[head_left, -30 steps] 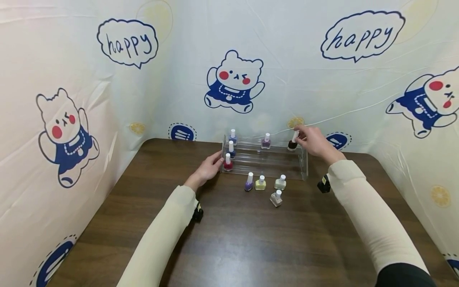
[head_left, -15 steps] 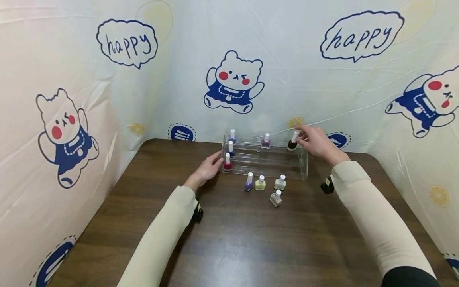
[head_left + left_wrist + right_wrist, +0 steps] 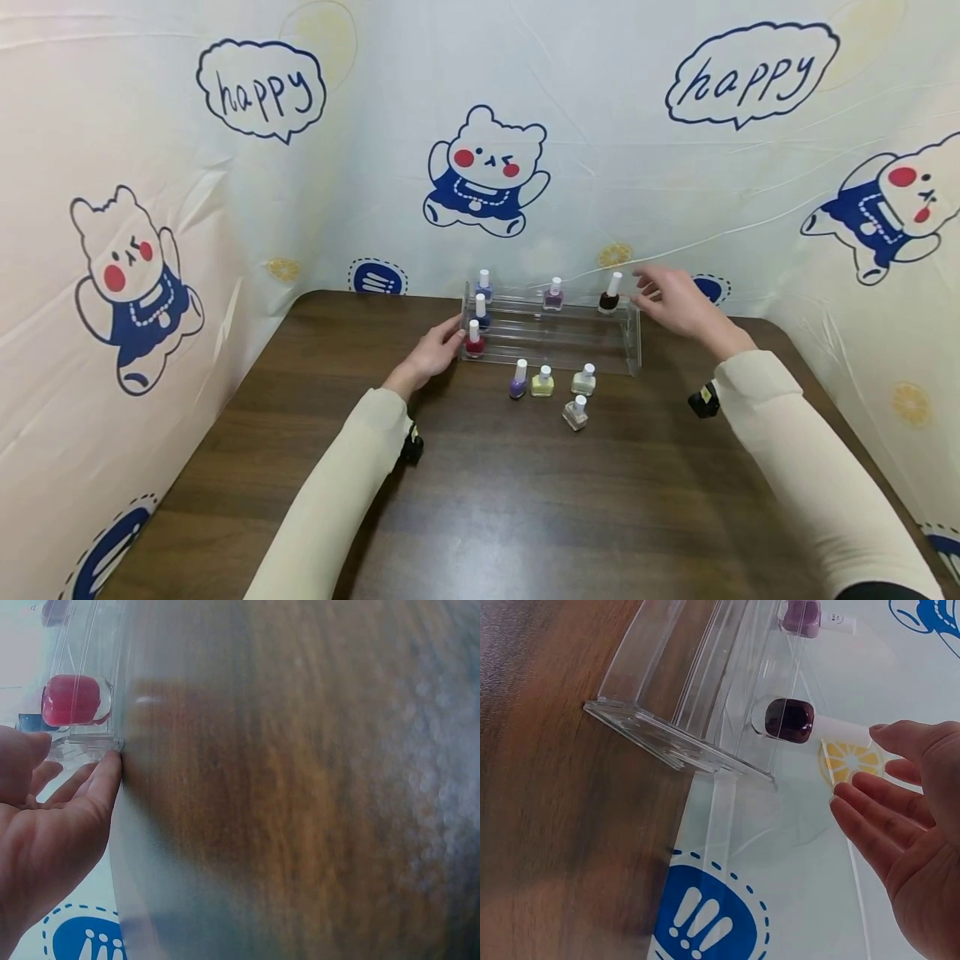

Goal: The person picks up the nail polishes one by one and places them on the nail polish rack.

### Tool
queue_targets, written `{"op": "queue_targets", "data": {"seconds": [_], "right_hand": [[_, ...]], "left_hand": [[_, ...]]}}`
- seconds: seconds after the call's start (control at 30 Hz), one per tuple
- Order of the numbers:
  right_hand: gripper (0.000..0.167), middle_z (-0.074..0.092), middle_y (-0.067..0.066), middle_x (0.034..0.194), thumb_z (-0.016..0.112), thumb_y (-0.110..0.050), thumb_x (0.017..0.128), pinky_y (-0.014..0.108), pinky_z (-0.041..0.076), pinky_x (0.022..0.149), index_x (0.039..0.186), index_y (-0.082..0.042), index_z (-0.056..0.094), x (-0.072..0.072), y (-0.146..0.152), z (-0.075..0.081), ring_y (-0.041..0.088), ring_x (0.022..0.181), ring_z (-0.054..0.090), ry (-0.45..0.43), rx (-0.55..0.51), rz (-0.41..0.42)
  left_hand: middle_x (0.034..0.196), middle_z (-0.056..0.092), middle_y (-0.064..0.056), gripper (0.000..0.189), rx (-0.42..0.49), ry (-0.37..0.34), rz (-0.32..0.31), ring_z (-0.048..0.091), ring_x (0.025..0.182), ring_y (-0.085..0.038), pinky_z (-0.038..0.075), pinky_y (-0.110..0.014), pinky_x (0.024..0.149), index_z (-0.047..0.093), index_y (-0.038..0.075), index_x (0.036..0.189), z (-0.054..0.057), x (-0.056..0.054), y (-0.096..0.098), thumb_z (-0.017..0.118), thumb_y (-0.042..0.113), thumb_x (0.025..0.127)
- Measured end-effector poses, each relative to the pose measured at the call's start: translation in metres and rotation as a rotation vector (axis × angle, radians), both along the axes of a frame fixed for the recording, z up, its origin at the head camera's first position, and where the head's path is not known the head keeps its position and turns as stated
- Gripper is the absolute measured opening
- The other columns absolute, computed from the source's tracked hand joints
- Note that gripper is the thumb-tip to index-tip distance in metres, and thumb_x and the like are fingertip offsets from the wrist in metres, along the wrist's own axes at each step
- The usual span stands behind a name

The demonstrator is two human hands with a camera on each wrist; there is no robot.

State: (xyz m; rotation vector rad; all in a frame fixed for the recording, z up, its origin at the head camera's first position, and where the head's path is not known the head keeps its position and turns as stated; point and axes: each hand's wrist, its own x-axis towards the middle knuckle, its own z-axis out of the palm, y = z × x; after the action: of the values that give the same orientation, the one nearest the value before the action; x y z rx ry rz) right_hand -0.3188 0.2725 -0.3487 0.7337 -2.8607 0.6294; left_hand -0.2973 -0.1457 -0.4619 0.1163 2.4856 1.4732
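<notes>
A clear acrylic stepped rack [image 3: 555, 365] stands at the back of the table. My left hand [image 3: 435, 351] touches its left end panel with fairly straight fingers, seen close in the left wrist view. Beside that hand a red nail polish bottle [image 3: 474, 342] sits on the lowest step, with a dark blue one [image 3: 481, 315] and a light blue one [image 3: 483, 288] on the steps above. The top step also bears a mauve bottle [image 3: 553, 297] and, at its right end, a dark, almost black bottle [image 3: 789, 720]. Just right of that bottle, my right hand [image 3: 678, 304] holds nothing, its fingers spread apart.
In front of the rack, purple [image 3: 517, 383], yellow [image 3: 542, 384], pale green [image 3: 583, 382] and greyish-beige [image 3: 576, 415] polish bottles stand on the brown wooden table [image 3: 480, 517]. A printed cloth [image 3: 600, 167] rises behind and on both sides.
My right hand has let go of the dark bottle's white cap and moved off to the right. That bottle stays upright on the top step. My left hand has stayed at the rack.
</notes>
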Motion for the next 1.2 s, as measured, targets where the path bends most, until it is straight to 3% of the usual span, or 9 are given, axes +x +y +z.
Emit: {"op": "queue_targets", "data": {"seconds": [0.43, 1.2], "right_hand": [[0.037, 0.067, 0.031, 0.116, 0.066, -0.002, 0.097, 0.059, 0.056, 0.088, 0.129, 0.012, 0.058, 0.013, 0.002, -0.011, 0.045, 0.103, 0.068, 0.028, -0.023, 0.062], [0.034, 0.071, 0.022, 0.109, 0.071, -0.009, 0.096, 0.052, 0.059, 0.082, 0.125, 0.007, 0.063, 0.034, -0.016, -0.034, 0.036, 0.097, 0.071, 0.022, -0.066, 0.139]], "left_hand": [[0.166, 0.031, -0.012, 0.056, 0.003, 0.011, 0.002, 0.031, 0.151, -0.034, 0.025, -0.056, 0.122, 0.028, 0.023, 0.164, 0.0, 0.0, 0.001, 0.043, 0.034, 0.111], [0.166, 0.031, -0.014, 0.056, 0.007, 0.016, -0.006, 0.031, 0.151, -0.035, 0.024, -0.057, 0.122, 0.027, 0.022, 0.164, 0.002, 0.001, 0.001, 0.043, 0.032, 0.111]]}}
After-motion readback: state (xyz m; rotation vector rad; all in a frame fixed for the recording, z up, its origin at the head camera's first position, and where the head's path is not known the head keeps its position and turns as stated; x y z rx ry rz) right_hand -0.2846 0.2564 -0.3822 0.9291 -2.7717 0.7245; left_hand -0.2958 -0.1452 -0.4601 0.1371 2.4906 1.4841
